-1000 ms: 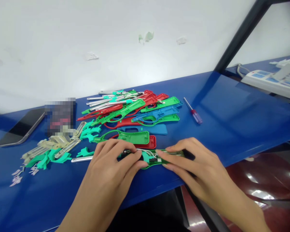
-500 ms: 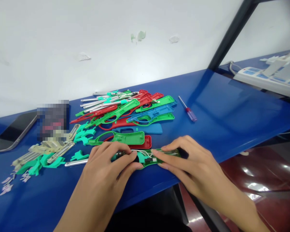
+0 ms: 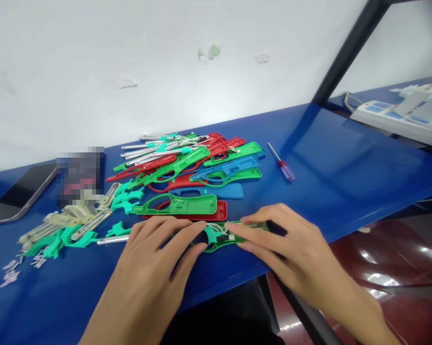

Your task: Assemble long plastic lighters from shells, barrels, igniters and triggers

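A green lighter shell [image 3: 242,235] lies open at the table's front edge, with a teal trigger [image 3: 212,235], white wires and a small black part inside. My left hand [image 3: 161,258] covers its narrow end, fingers and thumb closed round it; a silver tube [image 3: 113,240] sticks out to the left beneath that hand. At the wide end, the fingertips and thumb of my right hand [image 3: 291,244] grip the same shell by its edges. Just behind it rest another green shell half [image 3: 194,204] and a red one [image 3: 222,211].
Red, green and blue shells with silver tubes are heaped behind. A screwdriver [image 3: 286,170] lies to the right. On the left are teal triggers [image 3: 127,201], clear parts [image 3: 75,214], white bits [image 3: 10,274] and a phone [image 3: 21,191]. A black post [image 3: 348,52] stands at the back right.
My left fingers have shifted slightly left and flattened over the shell's narrow end, showing more of the teal trigger. My right hand stays almost in place.
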A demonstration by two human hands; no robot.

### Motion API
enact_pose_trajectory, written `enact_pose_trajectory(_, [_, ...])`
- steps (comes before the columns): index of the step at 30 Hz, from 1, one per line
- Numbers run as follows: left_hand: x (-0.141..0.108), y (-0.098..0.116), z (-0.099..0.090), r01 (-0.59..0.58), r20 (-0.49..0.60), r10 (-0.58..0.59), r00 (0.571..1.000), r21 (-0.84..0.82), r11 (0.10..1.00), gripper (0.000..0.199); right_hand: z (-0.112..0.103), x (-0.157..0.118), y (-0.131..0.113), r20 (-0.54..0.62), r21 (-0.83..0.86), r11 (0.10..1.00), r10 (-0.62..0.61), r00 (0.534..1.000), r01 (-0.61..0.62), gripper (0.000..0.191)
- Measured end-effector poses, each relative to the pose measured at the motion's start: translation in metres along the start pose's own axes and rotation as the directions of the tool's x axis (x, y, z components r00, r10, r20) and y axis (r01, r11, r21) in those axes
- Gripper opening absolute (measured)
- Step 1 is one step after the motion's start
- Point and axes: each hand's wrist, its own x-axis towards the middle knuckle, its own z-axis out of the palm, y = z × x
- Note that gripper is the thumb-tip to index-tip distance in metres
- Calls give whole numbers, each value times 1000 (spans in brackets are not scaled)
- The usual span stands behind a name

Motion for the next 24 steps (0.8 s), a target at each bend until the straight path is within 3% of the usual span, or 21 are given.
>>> enact_pose_trajectory(11, [0,6,-4,13,-9,-13,1000,-46,999,17,0,-6,0,-69,-113,991,-77,995,69,43])
enact_pose_trajectory(16, [-4,8,-5,-1,-3,1,1000,-18,1000,16,-4,-4,-7,-80,-234,969,-102,992,80,37])
enact_pose_trajectory(24, [-11,9,-4,-4,15,4,1000,-15,1000,21,-23,5,-18,105,-345,913,-193,976,218,52])
